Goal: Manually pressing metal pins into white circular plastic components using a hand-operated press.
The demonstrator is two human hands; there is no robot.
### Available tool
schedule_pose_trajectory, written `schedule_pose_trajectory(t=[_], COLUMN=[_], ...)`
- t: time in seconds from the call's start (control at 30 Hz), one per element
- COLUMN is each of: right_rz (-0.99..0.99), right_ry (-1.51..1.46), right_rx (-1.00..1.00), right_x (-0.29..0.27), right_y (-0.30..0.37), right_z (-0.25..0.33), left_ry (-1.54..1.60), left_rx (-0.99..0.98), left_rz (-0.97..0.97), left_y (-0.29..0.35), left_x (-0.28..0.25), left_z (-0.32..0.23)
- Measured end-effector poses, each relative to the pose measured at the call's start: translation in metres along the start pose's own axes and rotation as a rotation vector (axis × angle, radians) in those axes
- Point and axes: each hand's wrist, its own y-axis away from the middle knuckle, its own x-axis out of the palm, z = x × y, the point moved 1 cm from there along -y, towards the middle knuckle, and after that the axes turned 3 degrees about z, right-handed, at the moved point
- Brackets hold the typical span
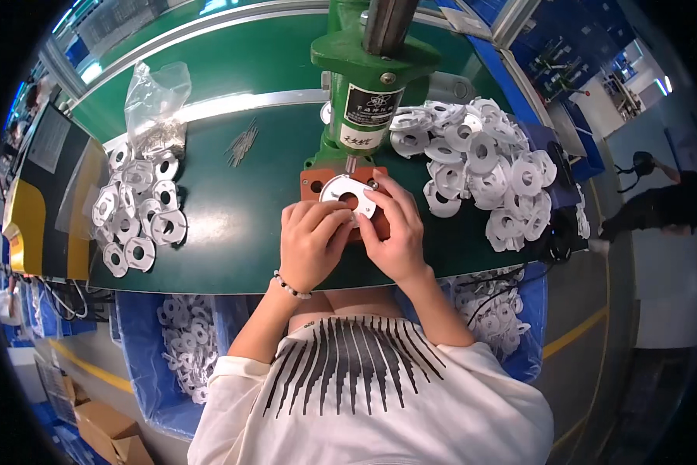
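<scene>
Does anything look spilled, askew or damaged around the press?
Nothing clearly damaged or spilled. One mildly untidy spot: thin metal pins lie loose and splayed on the green tabletop, left of the press. The white part between the left hand and right hand shows no visible damage.

Factory workshop, green press [364, 85], heaped white parts [494, 184], blue bins [145, 349]

The bench [232, 260] has a dark green top with a soft glare on its left half, and a pale metal rail [247, 102] runs along its far side. Beyond the rail is a green panel [209, 46]. Grey floor [577, 364] with a yellow line [573, 335] shows at right, a cardboard box [104, 422] at lower left, and a bright light tube [664, 84] at upper right.
</scene>
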Motion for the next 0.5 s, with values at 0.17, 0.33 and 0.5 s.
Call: schedule_pose_trajectory(t=[0.17, 0.33, 0.5], right_rz=[0.051, 0.173, 0.241], right_ry=[0.079, -0.093, -0.125], right_rx=[0.057, 0.123, 0.072], right_x=[0.000, -0.003, 0.005], right_y=[0.010, -0.001, -0.006], right_z=[-0.005, -0.025, -0.039], left_ry=[0.018, 0.297, 0.131], left_rx=[-0.034, 0.061, 0.053], left_rz=[0.164, -0.136, -0.830], left_y=[0.005, -0.004, 0.007], left_x=[0.012, -0.033, -0.215], left_z=[-0.001, -0.012, -0.008])
